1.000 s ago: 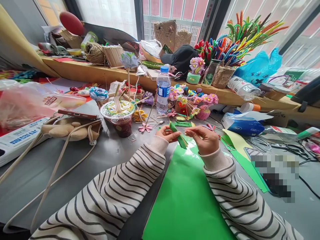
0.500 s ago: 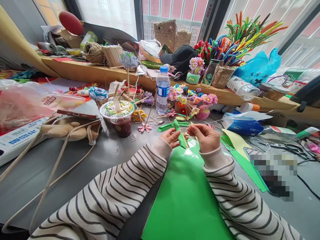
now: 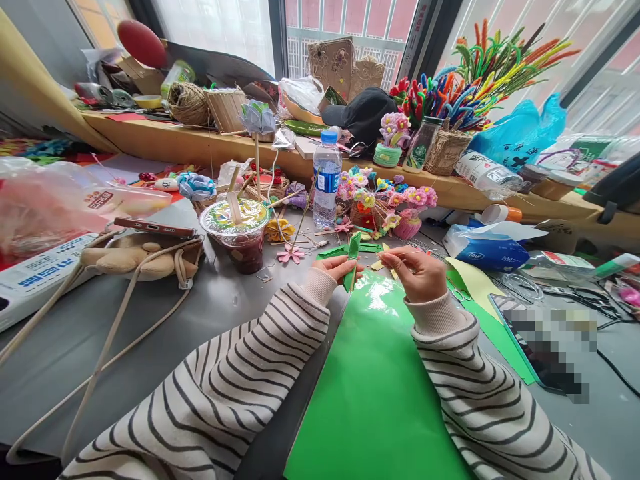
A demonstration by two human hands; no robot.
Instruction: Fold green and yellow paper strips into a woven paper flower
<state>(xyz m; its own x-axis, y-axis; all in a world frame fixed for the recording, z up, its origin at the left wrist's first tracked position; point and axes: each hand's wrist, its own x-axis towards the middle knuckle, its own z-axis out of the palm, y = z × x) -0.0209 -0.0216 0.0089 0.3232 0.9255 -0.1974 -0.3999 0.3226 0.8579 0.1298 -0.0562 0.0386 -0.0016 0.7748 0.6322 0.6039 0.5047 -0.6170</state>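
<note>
My left hand is closed on a folded green paper strip, which stands up from the fingers, edge mostly toward me. To its right, my right hand is held in a pinch, apart from the strip. Whatever lies between those fingertips is too small to make out. Below both hands a glossy green sheet stretches toward me. Just behind the left hand lie more folded green strips, and small pale yellow pieces are between the hands.
A lidded drink cup and a water bottle stand beyond my left forearm. Yarn flowers fill the back. On the right are a tissue pack, scissors and a phone. A strapped bag lies left.
My left hand has moved a little left and turned the green strip, so it looks narrower. My right hand has shifted slightly right, widening the gap between the hands.
</note>
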